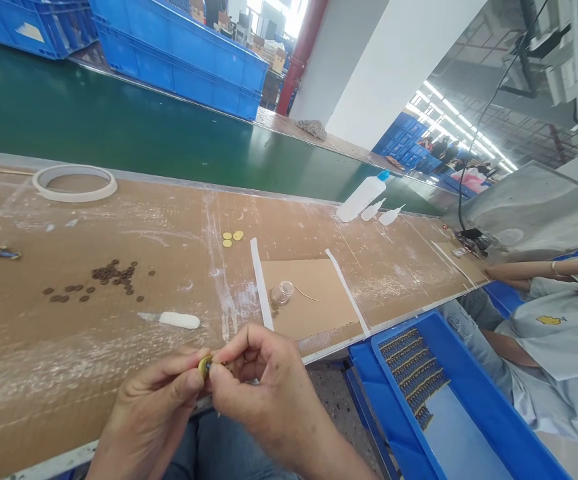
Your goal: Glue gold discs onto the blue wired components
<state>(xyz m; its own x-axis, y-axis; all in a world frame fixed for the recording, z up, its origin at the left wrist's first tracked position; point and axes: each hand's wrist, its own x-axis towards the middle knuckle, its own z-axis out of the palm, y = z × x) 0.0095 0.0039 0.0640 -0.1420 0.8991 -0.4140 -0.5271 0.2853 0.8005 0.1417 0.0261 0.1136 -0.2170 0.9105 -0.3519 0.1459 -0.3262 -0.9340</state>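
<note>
Both hands meet at the near edge of the brown worktable (pixel 169 220), low in the head view: the left hand (pixel 151 417) and the right hand (pixel 263 387) pinch a small yellowish ring (pixel 205 365) between thumbs and fingertips, the fingers of each closed on it, and the ring sits right between the 2 hands, just above the table edge and over the person's lap; what else may be held there is hidden by the fingers. On the table just beyond the hands lies a small white tube (pixel 179 321), and farther left a scatter of dark washers (pixel 103 279) spreads out well apart from the hands. A roll of white tape (pixel 75 182) lies flat near the far edge on the left. Ahead of the right hand a cardboard sheet (pixel 313 293) is taped down with white strips, and a small clear jar (pixel 282 293) lies on its side on it. Three yellow discs (pixel 231 237) sit together beyond the sheet. A white squeeze bottle (pixel 361 197) with a blue cap lies tipped at the border of the green conveyor belt (pixel 119 127), with 2 smaller white nozzles just beside it. At the right a blue tray (pixel 469 393) holds rows of small coiled parts, and beyond it another person (pixel 559 333) in a light shirt rests a forearm on the table
</note>
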